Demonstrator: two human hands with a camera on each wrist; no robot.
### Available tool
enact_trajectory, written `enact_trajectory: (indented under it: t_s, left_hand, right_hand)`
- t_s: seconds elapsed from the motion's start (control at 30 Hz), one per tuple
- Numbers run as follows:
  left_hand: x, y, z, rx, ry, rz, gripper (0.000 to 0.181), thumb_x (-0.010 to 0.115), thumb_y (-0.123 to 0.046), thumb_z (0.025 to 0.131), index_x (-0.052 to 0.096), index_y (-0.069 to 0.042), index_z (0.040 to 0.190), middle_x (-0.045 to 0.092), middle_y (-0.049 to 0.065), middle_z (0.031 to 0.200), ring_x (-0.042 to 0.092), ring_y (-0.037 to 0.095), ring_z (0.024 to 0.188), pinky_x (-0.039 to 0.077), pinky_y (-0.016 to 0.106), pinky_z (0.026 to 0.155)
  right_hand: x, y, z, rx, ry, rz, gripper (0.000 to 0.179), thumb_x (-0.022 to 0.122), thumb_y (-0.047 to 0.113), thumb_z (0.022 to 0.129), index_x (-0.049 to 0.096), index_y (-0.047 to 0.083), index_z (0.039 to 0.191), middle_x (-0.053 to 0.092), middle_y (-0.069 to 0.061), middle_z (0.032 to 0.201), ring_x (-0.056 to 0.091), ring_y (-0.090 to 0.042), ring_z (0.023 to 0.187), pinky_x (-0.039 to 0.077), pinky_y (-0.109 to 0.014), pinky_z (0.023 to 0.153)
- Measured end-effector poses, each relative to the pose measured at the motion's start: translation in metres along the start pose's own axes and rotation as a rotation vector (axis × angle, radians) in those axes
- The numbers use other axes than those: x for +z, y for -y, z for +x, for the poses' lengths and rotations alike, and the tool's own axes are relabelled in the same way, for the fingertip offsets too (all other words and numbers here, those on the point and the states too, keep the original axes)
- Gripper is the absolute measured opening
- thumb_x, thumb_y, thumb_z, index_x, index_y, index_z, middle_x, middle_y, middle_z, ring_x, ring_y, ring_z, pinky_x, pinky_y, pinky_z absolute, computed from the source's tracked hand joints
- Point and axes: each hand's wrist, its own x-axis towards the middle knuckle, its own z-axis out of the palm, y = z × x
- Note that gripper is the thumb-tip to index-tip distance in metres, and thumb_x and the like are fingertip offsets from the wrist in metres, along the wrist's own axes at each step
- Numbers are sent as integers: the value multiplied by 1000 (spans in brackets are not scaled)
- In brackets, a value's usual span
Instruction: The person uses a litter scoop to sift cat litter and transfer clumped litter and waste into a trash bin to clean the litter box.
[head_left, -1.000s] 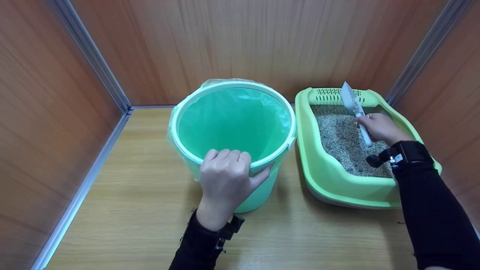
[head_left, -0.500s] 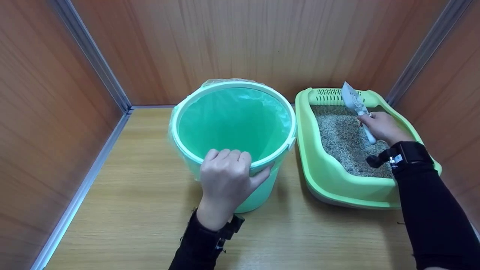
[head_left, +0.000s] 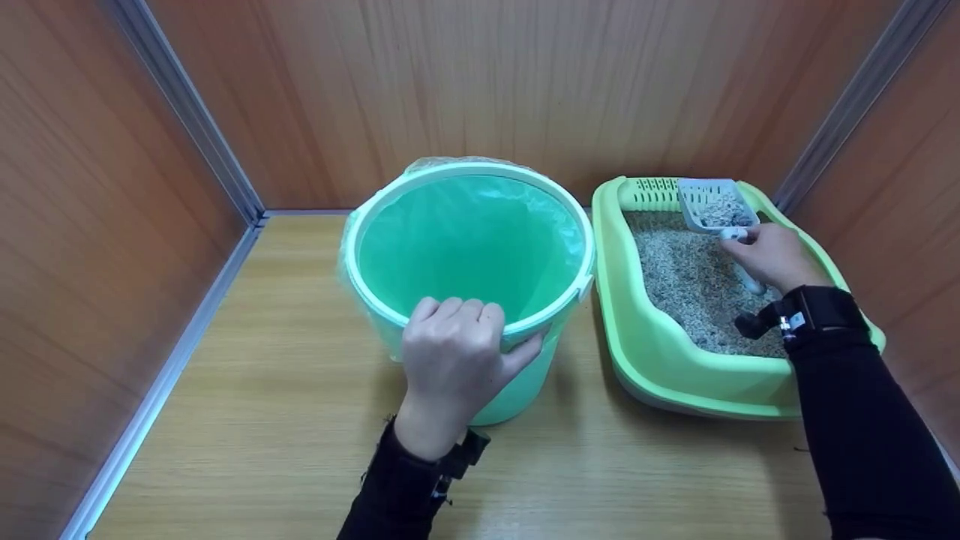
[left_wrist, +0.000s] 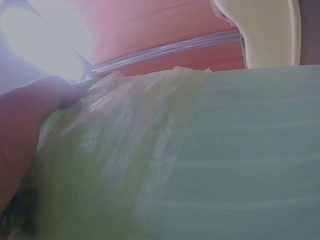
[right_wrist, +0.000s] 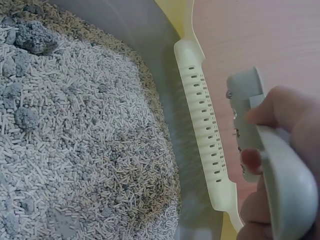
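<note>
My left hand (head_left: pixel 454 360) grips the near rim of a green trash bin (head_left: pixel 517 397), its fingers over the edge and thumb outside. A thin plastic bag (head_left: pixel 465 225) lines the bin; its folds (left_wrist: pixel 130 115) hang outside in the left wrist view. My right hand (head_left: pixel 780 259) holds a pale litter scoop (head_left: pixel 691 196) by its handle, above the back of a green litter box (head_left: pixel 697 390). The slotted blade lies fairly level with some litter on it. Grey litter (right_wrist: pixel 90 140) fills the box, with darker clumps (right_wrist: pixel 35 37) in the right wrist view.
Bin and box stand side by side on a wooden floor (head_left: pixel 285 390). Wood panels close off the back (head_left: pixel 487 82), left (head_left: pixel 90 225) and right (head_left: pixel 900 247), with grey metal strips at the corners. The box's back edge (right_wrist: pixel 205 125) has rows of slots.
The scoop has turned in my right hand from edge-on to nearly level, so its slotted blade and the litter on it now show. My left hand keeps its grip on the bin.
</note>
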Motion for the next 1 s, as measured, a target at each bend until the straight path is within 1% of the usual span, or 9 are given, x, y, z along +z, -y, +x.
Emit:
enact_trajectory:
  t_s: [0.13,0.2,0.37,0.43,0.53,0.67,0.77,1.0]
  left_hand:
    - [0,0,0,-2,8,-6,61,74,-54,84,40,-13,53,36,-1,48,43,20,43,35,33,48]
    - [0,0,0,-2,12,-5,61,74,-54,84,41,-13,53,36,-1,48,43,20,43,35,33,48]
    - [0,0,0,-1,17,-2,61,74,-55,84,42,-12,53,37,0,48,44,20,43,36,33,49]
    - [0,0,0,-1,18,-3,62,74,-55,84,42,-12,54,37,0,48,44,20,43,36,33,49]
    - [0,0,0,-1,15,-3,62,74,-55,84,42,-12,54,37,0,48,44,20,43,36,33,49]
    - [0,0,0,-5,9,-2,61,72,-55,85,39,-14,54,34,-1,48,42,19,43,35,33,49]
    - [0,0,0,-4,0,0,62,72,-54,85,38,-14,53,33,-1,48,41,19,43,34,33,49]
    - [-1,0,0,-3,-4,0,63,74,-55,84,38,-13,53,33,-1,48,41,19,43,34,33,48]
  right_hand:
    - [1,-2,0,-26,-20,-13,37,62,39,96,51,10,74,49,-1,65,48,-19,57,37,-35,56]
    - [2,-2,0,-36,-28,-24,37,63,37,95,51,11,72,46,1,63,46,-18,56,36,-35,56]
    - [2,-1,-1,-43,-16,-46,40,65,36,93,43,13,68,37,4,60,39,-16,53,31,-33,54]
    - [2,-1,-2,-49,-12,-43,38,65,34,92,45,12,68,37,4,60,39,-16,52,31,-33,53]
    - [2,0,-2,-56,-9,-37,40,66,33,92,44,12,68,33,6,60,37,-15,51,31,-32,52]
    - [3,-2,-1,-83,-34,-41,41,69,31,90,41,13,67,30,6,61,33,-14,52,28,-31,51]
    - [3,-2,-1,-96,-48,-50,39,72,29,89,44,12,67,34,6,61,35,-15,54,28,-31,51]
    - [2,-1,-3,-85,6,-45,38,73,34,90,49,11,70,40,4,62,40,-15,53,32,-31,50]
